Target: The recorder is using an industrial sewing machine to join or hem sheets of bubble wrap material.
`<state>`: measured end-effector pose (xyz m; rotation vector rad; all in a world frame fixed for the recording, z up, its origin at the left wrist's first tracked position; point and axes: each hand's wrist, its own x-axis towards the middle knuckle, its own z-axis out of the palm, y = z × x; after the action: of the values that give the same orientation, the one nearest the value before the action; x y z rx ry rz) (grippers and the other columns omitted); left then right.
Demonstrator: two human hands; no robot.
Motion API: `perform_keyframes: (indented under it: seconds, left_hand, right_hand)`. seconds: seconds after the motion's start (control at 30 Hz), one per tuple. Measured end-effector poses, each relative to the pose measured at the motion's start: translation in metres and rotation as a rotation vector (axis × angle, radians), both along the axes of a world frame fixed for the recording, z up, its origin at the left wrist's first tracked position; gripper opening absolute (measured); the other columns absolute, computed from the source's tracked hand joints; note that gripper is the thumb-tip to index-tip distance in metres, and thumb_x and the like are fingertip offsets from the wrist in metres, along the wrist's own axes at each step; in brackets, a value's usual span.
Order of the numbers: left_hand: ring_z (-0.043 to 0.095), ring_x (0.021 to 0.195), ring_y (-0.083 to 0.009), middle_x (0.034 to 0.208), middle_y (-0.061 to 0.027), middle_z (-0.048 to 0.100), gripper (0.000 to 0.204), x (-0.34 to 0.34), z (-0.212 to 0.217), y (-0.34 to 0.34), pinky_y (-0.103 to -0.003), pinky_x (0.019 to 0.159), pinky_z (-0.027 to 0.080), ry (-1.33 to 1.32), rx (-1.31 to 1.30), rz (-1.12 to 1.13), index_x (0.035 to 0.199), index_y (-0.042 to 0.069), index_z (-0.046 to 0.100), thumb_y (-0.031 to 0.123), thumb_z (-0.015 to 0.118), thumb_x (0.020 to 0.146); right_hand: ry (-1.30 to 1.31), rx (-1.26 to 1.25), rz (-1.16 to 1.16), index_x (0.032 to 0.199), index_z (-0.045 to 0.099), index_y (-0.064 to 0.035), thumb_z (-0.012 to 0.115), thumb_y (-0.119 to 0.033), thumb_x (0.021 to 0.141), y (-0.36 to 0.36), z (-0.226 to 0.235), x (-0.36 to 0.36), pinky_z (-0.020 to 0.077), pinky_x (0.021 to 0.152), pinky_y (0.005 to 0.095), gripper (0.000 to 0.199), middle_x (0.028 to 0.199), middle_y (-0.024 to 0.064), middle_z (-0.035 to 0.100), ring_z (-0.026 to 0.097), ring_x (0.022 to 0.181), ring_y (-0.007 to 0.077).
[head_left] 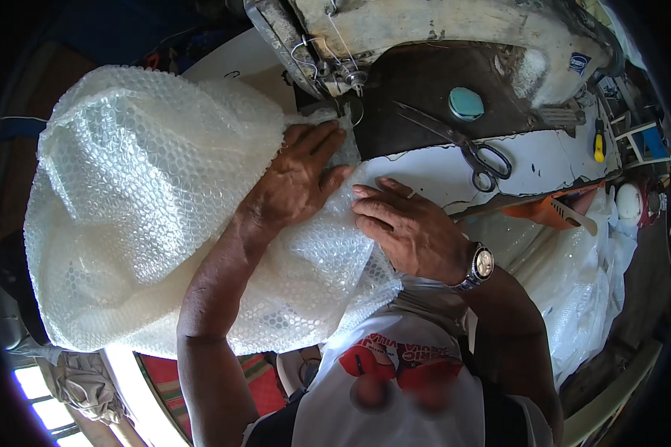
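Observation:
A large, clear sheet of bubble wrap (156,216) billows over the left side and comes up to the needle end of an old, worn sewing machine (425,22). My left hand (294,175) lies palm down on it, just short of the needle area, with fingers stretched forward and thumb apart. Nearer me and to the right, my right hand (414,231) has its fingers bent over the wrap's right edge. That hand's thumb is hidden beneath. A ring and a metal wristwatch (479,268) are on the right hand and wrist.
Black-handled scissors (466,149) lie on the table right of the wrap, beside a round teal piece (466,103). A yellow-and-black tool (599,141) rests farther right. An orange-handled tool (552,214) sticks out below the table edge, above more clear plastic (581,298).

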<state>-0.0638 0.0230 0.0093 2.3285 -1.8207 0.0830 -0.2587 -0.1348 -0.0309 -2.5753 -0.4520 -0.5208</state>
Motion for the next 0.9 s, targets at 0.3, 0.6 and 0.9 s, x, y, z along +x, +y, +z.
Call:
perform_keyframes:
  seconds: [0.3,0.6,0.9]
  left_hand:
    - [0.053,0.137,-0.0423,0.144,-0.0254,0.061,0.055,-0.007,-0.009,0.001,-0.050,0.115,0.045,0.152,-0.218,0.028,0.140,-0.005,0.060,0.032,0.071,0.102]
    - [0.053,0.134,-0.0452,0.148,-0.0282,0.055,0.064,-0.006,-0.012,0.009,-0.050,0.113,0.045,0.108,-0.203,-0.013,0.140,-0.008,0.057,0.036,0.076,0.098]
    - [0.053,0.134,-0.0427,0.149,-0.0244,0.057,0.068,0.010,-0.020,0.012,-0.050,0.113,0.045,0.128,-0.162,-0.044,0.140,-0.007,0.059,0.042,0.075,0.097]
  right_hand:
    - [-0.018,0.246,0.078,0.113,0.067,0.0013,0.058,0.008,0.083,-0.029,0.021,0.009,0.0604,0.096,0.0421,0.032,0.120,0.0163,0.071,0.069,0.119,0.0358]
    - [0.126,-0.016,0.091,0.111,0.067,0.0000,0.062,0.000,0.085,-0.032,0.018,0.002,0.0533,0.111,0.0427,0.027,0.129,0.0173,0.069,0.067,0.123,0.0333]
    - [0.111,-0.098,0.039,0.114,0.065,-0.0002,0.065,-0.003,0.085,-0.025,0.017,-0.001,0.0549,0.108,0.0416,0.029,0.131,0.0172,0.068,0.067,0.122,0.0329]
